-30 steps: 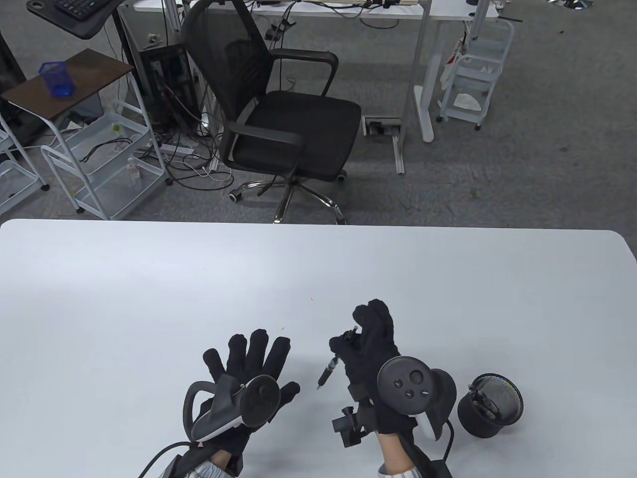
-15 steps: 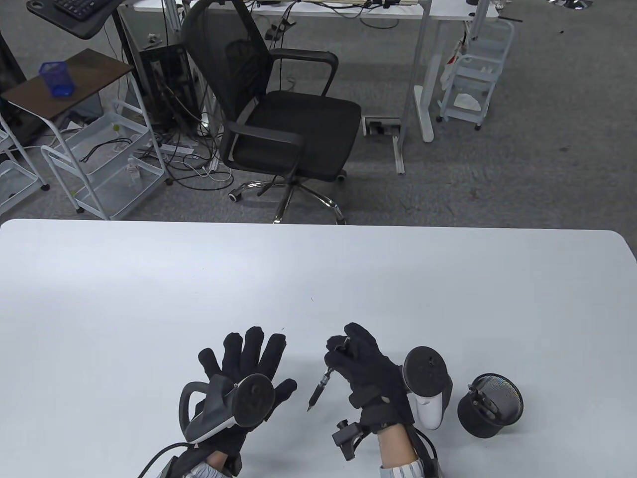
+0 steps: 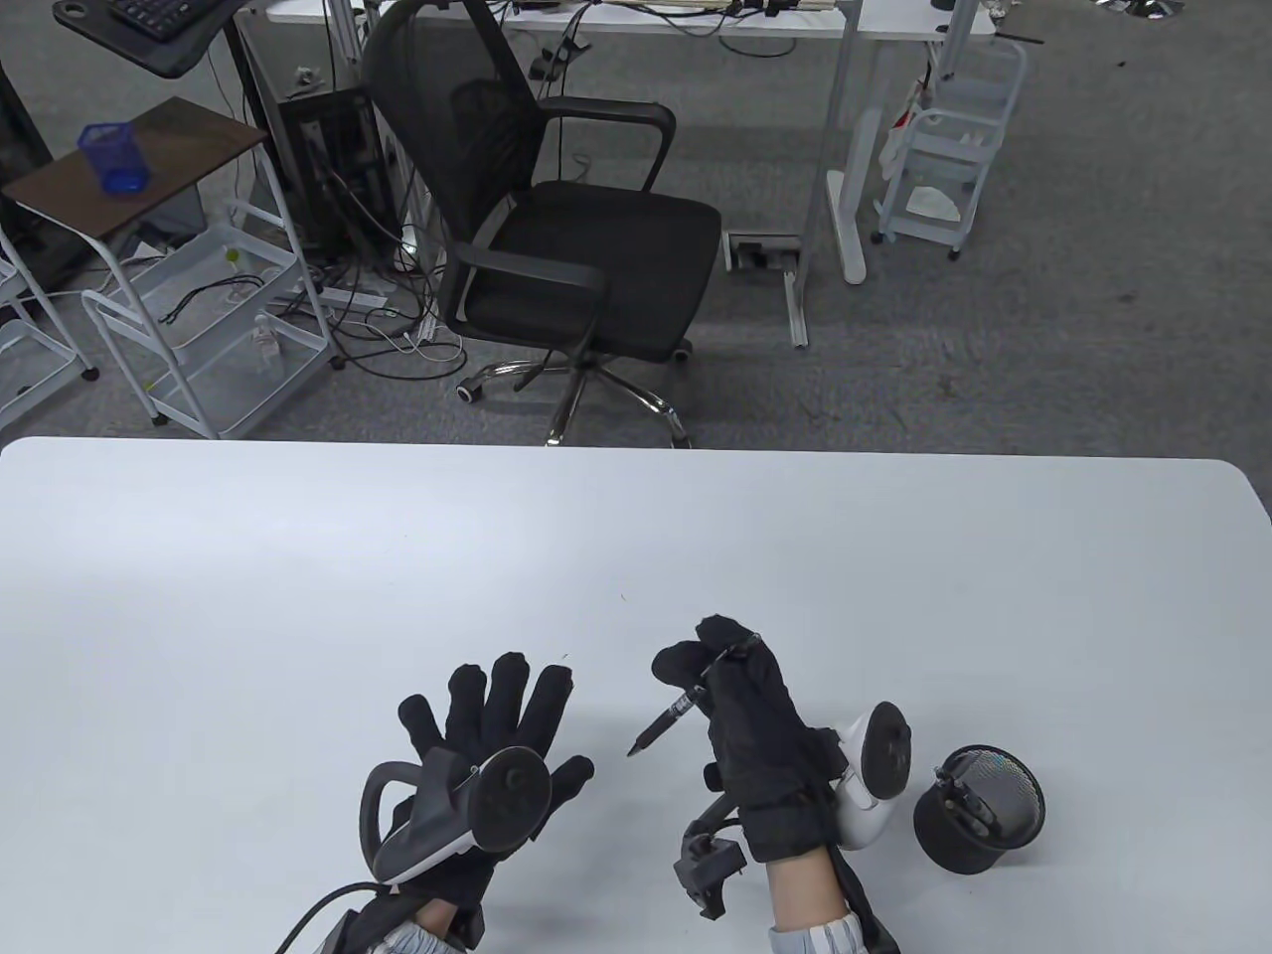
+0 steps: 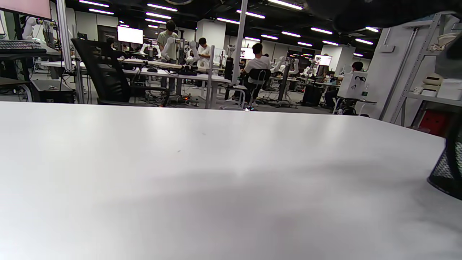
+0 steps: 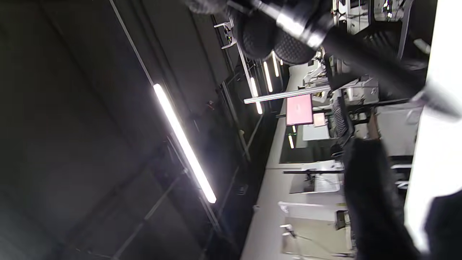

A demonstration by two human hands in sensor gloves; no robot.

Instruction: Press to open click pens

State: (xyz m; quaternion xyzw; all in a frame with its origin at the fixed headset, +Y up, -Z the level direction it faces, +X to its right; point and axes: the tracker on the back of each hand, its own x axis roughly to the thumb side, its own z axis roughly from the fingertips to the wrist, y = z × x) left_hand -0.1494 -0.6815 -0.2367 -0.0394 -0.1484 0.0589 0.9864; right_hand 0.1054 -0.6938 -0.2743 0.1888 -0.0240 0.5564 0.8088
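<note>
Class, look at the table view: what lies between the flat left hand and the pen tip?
Only bare white table separates the left hand from the black click pen held by the right hand.

Black knit gloves on both hands, thick and slightly fuzzy, covering every finger. Strapped to the back of the left hand (image 3: 487, 735), a dark grey tracker (image 3: 467, 805) with a round disc face and an open ring handle, paler grey beneath. On the right hand (image 3: 755, 725), a white-bodied tracker (image 3: 874, 780) with a black round face. Small black camera block (image 3: 708, 870) at the right wrist. Bare skin at that wrist, pale striped shirt cuffs, black cable looping by the left cuff
</note>
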